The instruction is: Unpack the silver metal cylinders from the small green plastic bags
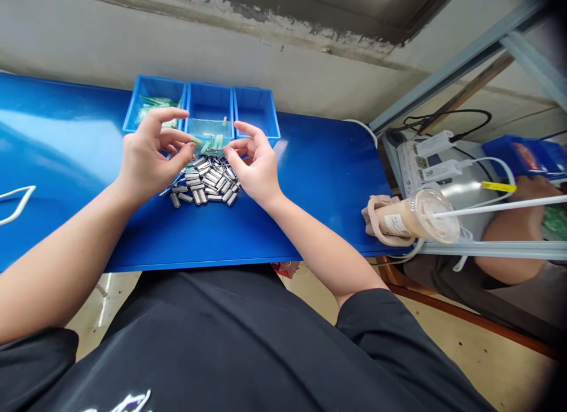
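Over a pile of small metal cylinders (212, 180) on the blue table, my two hands face each other with a small gap between them. My left hand (148, 152) pinches thumb against fingers, the index finger raised; a bit of pale green shows by its tips. Thumb and fingers are also pressed together on my right hand (258, 166), where a tiny dark thing shows at the tips. Both pinched things are too small to name. Just beyond the fingertips, the middle blue bin (209, 99) has a pale green translucent front part with small light pieces around it.
The left blue bin (133, 107) holds green-and-white plastic packets (155, 104); the right blue bin (257, 99) adjoins the middle one. A drink cup (410, 217) with a straw lies tilted in a carton holder at right, near a power strip (410, 164), cables and a metal frame. Another person's arm (509, 223) shows beyond.
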`<state>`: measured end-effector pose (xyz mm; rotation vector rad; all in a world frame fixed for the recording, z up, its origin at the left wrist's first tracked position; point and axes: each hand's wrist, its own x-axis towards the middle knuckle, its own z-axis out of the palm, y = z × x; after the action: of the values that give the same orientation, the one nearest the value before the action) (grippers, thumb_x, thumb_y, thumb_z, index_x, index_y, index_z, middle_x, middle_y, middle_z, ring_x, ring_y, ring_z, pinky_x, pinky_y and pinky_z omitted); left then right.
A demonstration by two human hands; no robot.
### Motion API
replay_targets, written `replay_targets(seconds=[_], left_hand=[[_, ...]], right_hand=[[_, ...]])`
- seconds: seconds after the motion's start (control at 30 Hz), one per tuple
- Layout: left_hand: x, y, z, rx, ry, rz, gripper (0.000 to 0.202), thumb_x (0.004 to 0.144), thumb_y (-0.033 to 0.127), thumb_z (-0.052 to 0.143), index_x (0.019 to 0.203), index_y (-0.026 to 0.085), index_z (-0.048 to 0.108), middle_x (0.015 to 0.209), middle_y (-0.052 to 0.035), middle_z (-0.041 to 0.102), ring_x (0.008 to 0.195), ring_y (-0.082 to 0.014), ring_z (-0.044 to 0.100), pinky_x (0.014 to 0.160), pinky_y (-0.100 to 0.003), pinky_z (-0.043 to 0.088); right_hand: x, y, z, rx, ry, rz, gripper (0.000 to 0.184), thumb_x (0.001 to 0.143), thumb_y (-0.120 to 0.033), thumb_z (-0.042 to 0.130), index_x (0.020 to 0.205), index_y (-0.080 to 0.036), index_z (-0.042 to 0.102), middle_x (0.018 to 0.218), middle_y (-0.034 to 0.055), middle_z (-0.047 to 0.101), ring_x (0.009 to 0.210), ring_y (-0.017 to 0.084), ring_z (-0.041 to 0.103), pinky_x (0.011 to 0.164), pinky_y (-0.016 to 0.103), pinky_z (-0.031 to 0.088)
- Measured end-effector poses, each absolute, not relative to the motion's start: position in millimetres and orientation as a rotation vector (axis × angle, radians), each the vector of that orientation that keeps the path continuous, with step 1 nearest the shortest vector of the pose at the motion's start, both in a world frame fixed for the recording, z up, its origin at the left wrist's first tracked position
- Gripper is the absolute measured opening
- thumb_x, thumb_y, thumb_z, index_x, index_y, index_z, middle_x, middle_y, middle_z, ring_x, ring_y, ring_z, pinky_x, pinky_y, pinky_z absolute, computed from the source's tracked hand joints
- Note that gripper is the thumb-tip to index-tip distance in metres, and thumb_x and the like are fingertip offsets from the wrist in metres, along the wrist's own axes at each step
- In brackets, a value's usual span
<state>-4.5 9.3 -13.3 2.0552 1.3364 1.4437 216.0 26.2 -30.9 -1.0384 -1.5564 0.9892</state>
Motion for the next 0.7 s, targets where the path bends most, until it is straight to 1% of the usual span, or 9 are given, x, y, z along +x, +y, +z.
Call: replay_targets(seconds=[0.03,0.1,0.17,0.27,0.37,0.43,0.5,0.57,0.7], left_hand=[[-4.6,8.8,-12.8,2.068,1.326,1.44,0.052,0.09,0.033,0.076,0.141,0.026,0.067,0.099,-0.0016,0.084,0.074,-0.0123,0.078,0.066,-0.022,0.06],[-5.0,8.6,-11.7,2.114,1.306,1.441,0.044,0.092,0.032,0.076,0.136,0.026,0.072,0.1,-0.0017,0.084,0.077,-0.0121,0.079,0.068,-0.021,0.062],[-5.2,9.3,-10.4,2.173,1.298,1.465,0.029,0.094,0.029,0.076,0.122,0.026,0.079,0.098,-0.0008,0.084,0.078,-0.0105,0.078,0.069,-0.018,0.062],[-5.1,11.8,-8.3,2.264,1.278,1.523,0.013,0.095,0.026,0.076,0.105,0.024,0.084,0.094,0.0001,0.082,0.076,-0.0072,0.075,0.066,-0.015,0.059],[-5.5,14.6,-7.1,2.338,1.208,1.594,0.011,0.094,0.027,0.078,0.102,0.025,0.085,0.099,-0.001,0.081,0.079,-0.007,0.071,0.062,-0.014,0.057],[-6.2,15.4,-6.8,2.352,1.185,1.625,0.012,0.093,0.029,0.078,0.102,0.027,0.086,0.097,-0.0008,0.079,0.076,-0.0066,0.068,0.06,-0.015,0.055],[-6.6,14.6,-6.8,2.339,1.208,1.597,0.013,0.094,0.03,0.077,0.103,0.028,0.086,0.093,0.0004,0.079,0.07,-0.0055,0.065,0.059,-0.015,0.054],[-6.6,12.7,-7.0,2.299,1.254,1.545,0.014,0.095,0.03,0.075,0.104,0.028,0.086,0.093,0.0014,0.081,0.069,-0.0055,0.067,0.062,-0.016,0.056],[-5.6,8.7,-7.3,2.229,1.285,1.513,0.017,0.093,0.026,0.074,0.106,0.026,0.086,0.096,0.0015,0.083,0.077,-0.0079,0.076,0.07,-0.015,0.062]], right_hand=[[216.3,26.6,-31.3,-1.034,-1.564,0.988,0.041,0.098,-0.036,0.067,0.136,-0.023,0.06,0.106,0.0023,0.076,0.087,0.01,0.069,0.073,0.025,0.059],[216.9,26.8,-30.9,-1.021,-1.579,0.982,0.032,0.098,-0.036,0.067,0.125,-0.021,0.067,0.106,0.0028,0.076,0.088,0.01,0.068,0.074,0.025,0.059],[217.4,26.1,-29.4,-1.017,-1.587,0.968,0.023,0.097,-0.037,0.068,0.112,-0.019,0.071,0.105,0.0034,0.076,0.089,0.01,0.067,0.073,0.024,0.058],[218.0,24.3,-26.2,-1.003,-1.595,0.916,0.018,0.096,-0.036,0.069,0.103,-0.019,0.073,0.104,0.003,0.075,0.087,0.009,0.064,0.068,0.023,0.053],[218.2,22.9,-24.2,-0.965,-1.602,0.859,0.012,0.094,-0.028,0.07,0.1,-0.02,0.076,0.099,0.0007,0.073,0.082,0.007,0.061,0.07,0.023,0.053],[217.9,22.6,-24.6,-0.965,-1.6,0.875,0.011,0.093,-0.025,0.069,0.1,-0.021,0.076,0.095,-0.0007,0.073,0.081,0.007,0.062,0.075,0.024,0.055],[217.1,22.8,-26.2,-0.978,-1.591,0.935,0.014,0.096,-0.028,0.066,0.103,-0.021,0.075,0.094,-0.0006,0.075,0.084,0.008,0.065,0.075,0.024,0.055],[216.4,23.5,-28.3,-0.978,-1.57,0.993,0.019,0.098,-0.034,0.063,0.105,-0.02,0.075,0.097,0.0005,0.077,0.087,0.009,0.069,0.074,0.024,0.054],[216.5,24.2,-29.4,-0.958,-1.515,1.047,0.028,0.099,-0.043,0.062,0.106,-0.02,0.076,0.105,0.0015,0.079,0.091,0.01,0.071,0.075,0.025,0.055]])
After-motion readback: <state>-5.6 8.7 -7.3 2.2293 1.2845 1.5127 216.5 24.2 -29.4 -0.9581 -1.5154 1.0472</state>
